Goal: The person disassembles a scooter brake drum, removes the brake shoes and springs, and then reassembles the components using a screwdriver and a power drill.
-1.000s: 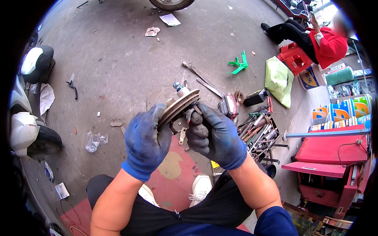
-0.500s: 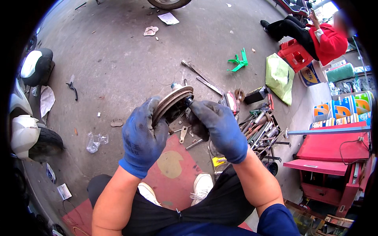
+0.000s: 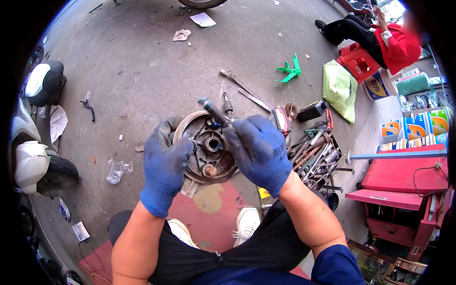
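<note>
My left hand (image 3: pixel 164 164), in a blue and black work glove, grips the left rim of a round metal drum brake plate (image 3: pixel 197 166). The plate's inner side faces up, with a central bored hub and a rusty round post near its lower edge. In the same kind of glove, my right hand (image 3: pixel 259 152) is closed around a dark metal rod (image 3: pixel 216 112) with a bluish tip. The rod points up and left over the plate's upper right part, outside the central hole. My right fingers cover its lower end and part of the plate's right side.
Beyond the plate lie a ratchet-like tool (image 3: pixel 228 103) and a long metal bar (image 3: pixel 254 100). An open box of loose tools (image 3: pixel 313 159) stands right, near a black box (image 3: pixel 311 111) and red cabinet (image 3: pixel 399 175). A person in red (image 3: pixel 399 50) sits at the far right.
The plate has tipped from nearly edge-on to showing its inner face. The rod has come out of the plate's centre and is now above it in my right hand.
</note>
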Demonstrator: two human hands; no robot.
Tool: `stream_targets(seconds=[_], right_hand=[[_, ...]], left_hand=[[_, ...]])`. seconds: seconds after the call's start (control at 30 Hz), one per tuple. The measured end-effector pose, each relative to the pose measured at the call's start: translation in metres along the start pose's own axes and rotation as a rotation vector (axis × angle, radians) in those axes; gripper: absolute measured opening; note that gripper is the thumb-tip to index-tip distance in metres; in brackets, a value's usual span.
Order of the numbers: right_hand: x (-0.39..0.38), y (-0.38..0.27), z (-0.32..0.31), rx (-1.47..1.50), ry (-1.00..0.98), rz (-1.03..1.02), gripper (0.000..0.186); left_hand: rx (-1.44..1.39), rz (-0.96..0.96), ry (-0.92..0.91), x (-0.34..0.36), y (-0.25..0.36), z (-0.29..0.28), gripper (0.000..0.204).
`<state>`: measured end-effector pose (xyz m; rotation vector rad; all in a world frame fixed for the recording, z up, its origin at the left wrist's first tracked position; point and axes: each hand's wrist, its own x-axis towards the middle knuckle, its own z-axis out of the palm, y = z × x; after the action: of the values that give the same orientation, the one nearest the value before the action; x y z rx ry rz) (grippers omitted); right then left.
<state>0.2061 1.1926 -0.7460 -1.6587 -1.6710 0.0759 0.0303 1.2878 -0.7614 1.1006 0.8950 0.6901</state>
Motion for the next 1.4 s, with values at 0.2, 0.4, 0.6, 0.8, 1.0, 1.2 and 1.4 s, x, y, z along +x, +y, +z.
stream_targets(seconds=[0.2, 0.4, 0.6, 0.8, 1.0, 1.2, 1.4], right_hand=[[-0.004, 0.006, 0.011, -0.256, -0.079, -0.013, 0.011], [0.001, -0.001, 0.007, -0.196, -0.034, -0.053, 0.013], [-0.002, 0.009, 0.016, -0.306, -0.038, -0.061, 0.012], [-0.001, 0.002, 0.022, -0.35, -0.016, -0.05, 0.013], [-0.001, -0.004, 0.018, -0.333, -0.003, -0.049, 0.013], [0.001, 0.011, -0.002, 0.04, 0.147, 0.326, 0.015], [-0.01, 0.0, -0.024, 0.272, -0.007, 0.233, 0.012]], left_hand=[[0.276, 0.154, -0.079, 0.009, -0.006, -0.012, 0.03], [0.13, -0.026, -0.082, 0.009, -0.001, -0.015, 0.028], [0.229, 0.036, -0.085, 0.005, -0.004, -0.016, 0.028], [-0.049, 0.026, -0.043, 0.001, -0.008, -0.007, 0.032], [-0.059, 0.053, 0.011, -0.001, -0.005, -0.001, 0.033], [0.008, 0.095, 0.019, -0.004, 0.001, -0.007, 0.034], [-0.057, 0.216, 0.024, 0.0, 0.0, -0.009, 0.035]])
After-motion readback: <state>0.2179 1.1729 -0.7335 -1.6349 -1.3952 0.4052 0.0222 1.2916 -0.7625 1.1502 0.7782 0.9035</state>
